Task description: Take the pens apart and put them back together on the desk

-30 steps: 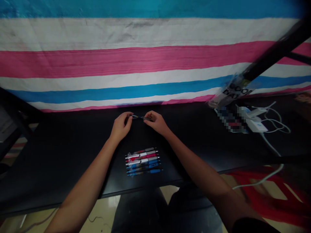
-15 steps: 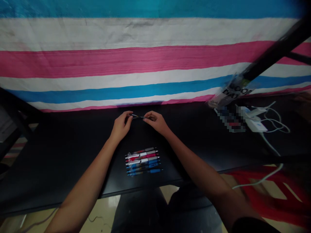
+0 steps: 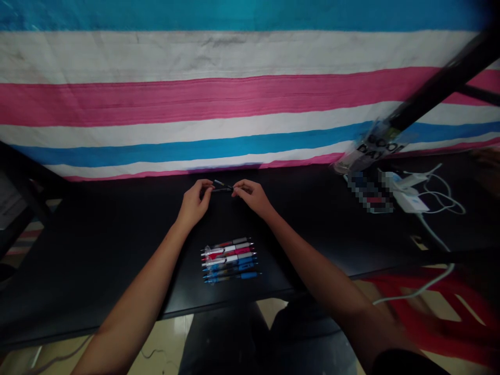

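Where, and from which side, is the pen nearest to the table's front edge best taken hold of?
Probably by its blue grip, from the right and near side: this pen lies flat, outermost in the row, its tip slightly beyond the neighbouring pens, whereas the left ends look crowded.

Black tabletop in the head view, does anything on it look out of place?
Only the white cabling on the right looks untidy, looping loosely beside a white plastic block. The red, white, blue and grey plastic pens lie in a fairly neat row.
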The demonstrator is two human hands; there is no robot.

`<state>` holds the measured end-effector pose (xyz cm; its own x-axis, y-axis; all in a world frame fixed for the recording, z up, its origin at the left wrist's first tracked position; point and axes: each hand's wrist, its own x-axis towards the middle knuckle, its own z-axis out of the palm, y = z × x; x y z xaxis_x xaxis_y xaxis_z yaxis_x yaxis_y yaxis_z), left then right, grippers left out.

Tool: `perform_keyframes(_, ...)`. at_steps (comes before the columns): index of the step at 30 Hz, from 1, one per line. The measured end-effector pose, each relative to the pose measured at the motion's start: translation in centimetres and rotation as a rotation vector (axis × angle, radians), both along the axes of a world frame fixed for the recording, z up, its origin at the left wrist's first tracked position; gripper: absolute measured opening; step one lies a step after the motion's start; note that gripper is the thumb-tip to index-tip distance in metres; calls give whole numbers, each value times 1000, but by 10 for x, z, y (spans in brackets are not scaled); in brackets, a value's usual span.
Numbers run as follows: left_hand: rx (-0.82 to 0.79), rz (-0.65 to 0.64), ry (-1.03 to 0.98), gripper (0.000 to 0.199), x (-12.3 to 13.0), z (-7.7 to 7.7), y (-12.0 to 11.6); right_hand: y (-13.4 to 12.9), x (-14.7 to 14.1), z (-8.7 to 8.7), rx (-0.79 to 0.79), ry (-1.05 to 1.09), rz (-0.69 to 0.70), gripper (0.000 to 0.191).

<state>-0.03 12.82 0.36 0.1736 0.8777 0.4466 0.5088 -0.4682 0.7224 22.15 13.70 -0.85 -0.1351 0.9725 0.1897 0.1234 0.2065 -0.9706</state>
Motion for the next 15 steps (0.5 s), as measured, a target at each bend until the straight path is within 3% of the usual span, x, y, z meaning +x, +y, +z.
perform_keyframes(8,-59,-20,-27,24,-2,-3,1,2,0,-1,71,-17,-35,16)
perform_keyframes(15,-211,-134,-288,23,4,-5,2,4,1,-3,95,6,-40,19)
